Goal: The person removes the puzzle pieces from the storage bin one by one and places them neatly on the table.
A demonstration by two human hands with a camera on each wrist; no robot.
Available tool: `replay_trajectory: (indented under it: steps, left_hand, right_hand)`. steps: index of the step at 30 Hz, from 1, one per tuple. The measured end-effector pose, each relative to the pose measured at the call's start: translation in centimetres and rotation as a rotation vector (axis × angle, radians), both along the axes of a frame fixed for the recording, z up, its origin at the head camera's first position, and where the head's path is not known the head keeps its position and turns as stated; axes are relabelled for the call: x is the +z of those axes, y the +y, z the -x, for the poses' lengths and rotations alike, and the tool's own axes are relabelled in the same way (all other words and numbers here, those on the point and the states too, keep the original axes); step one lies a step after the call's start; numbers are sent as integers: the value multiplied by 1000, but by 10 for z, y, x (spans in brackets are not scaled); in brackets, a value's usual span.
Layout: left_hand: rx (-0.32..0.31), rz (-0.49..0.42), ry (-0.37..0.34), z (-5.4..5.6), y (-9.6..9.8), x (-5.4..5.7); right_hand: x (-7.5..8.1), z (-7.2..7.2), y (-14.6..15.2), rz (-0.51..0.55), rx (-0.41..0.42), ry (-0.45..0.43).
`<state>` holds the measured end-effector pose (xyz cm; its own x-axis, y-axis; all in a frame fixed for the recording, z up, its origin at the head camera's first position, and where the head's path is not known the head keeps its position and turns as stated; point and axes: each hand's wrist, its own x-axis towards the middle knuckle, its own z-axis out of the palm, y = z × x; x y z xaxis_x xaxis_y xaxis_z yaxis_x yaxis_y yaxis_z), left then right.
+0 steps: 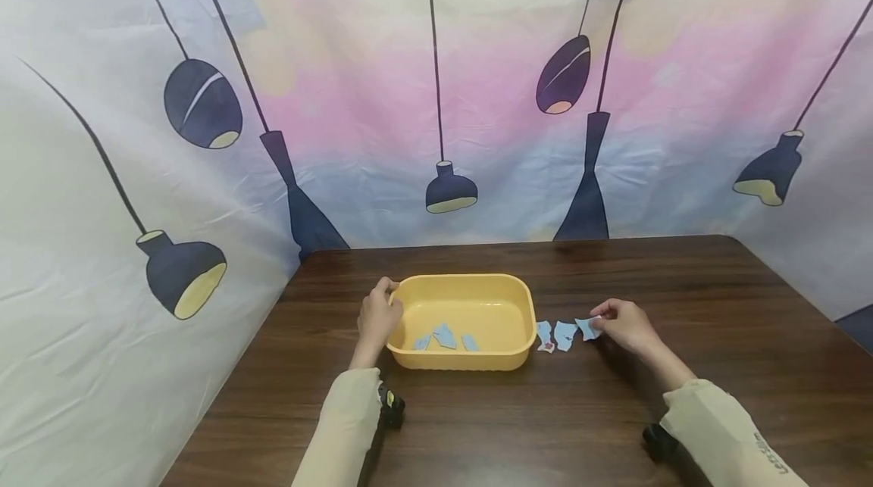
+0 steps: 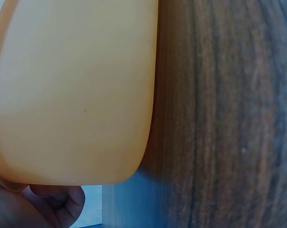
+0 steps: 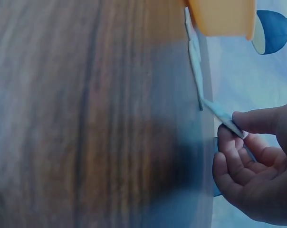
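Observation:
At the left end of a yellow plastic basin (image 1: pixel 464 360), my left hand (image 1: pixel 377 318) grips the rim, its fingers curled at the end wall in the left wrist view. My right hand (image 1: pixel 626 326) pinches a thin light blue jagged piece (image 3: pixel 223 117) between thumb and fingers, one end tilted up off the table. Two similar flat pieces lie in a row between it and the basin: a middle piece (image 1: pixel 564 335) and one with a small red mark (image 1: pixel 544 335), close beside the basin wall. Inside the basin, several blue pieces (image 1: pixel 445 336) lie on the floor.
A dark brown wooden table (image 1: pixel 477 426) carries everything. Behind it hangs a pastel cloth backdrop (image 1: pixel 368 108) printed with dark pendant lamps. Wrist cameras sit at the cuffs of both light sleeves (image 1: pixel 344 415).

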<state>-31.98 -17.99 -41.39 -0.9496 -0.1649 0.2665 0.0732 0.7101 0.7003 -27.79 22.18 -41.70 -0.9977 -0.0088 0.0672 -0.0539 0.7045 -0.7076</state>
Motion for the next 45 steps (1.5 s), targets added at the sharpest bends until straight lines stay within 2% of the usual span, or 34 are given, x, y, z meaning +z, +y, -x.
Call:
replay_trajectory:
  steps: [8, 17, 22, 26, 30, 33, 38, 42, 45]
  left_hand:
    - [19, -6, -18, -2, -2, 0]
    - [28, -2, -13, -3, -1, 1]
    - [38, 4, -27, -2, 0, 1]
    - [34, 8, -29, -2, 0, 1]
    - [30, 3, -22, -2, 0, 1]
    - [24, 1, -19, -1, 1, 1]
    - [7, 11, -29, 1, 2, 0]
    - [8, -3, -24, 2, 2, 0]
    - [15, -7, -27, 2, 2, 0]
  right_hand:
    - [-6, 1, 7, -89, 11, -23]
    - [-18, 6, 16, -64, 62, 4]
    - [-6, 2, 6, -101, 47, -28]
    - [7, 2, -7, -127, 45, 31]
    - [21, 1, -30, -83, 61, 105]
    - [32, -2, -50, -7, 95, 125]
    - [45, -6, -82, 146, 228, 126]
    - [42, -4, -110, 180, 342, 135]
    - [32, 2, -130, 162, 414, 136]
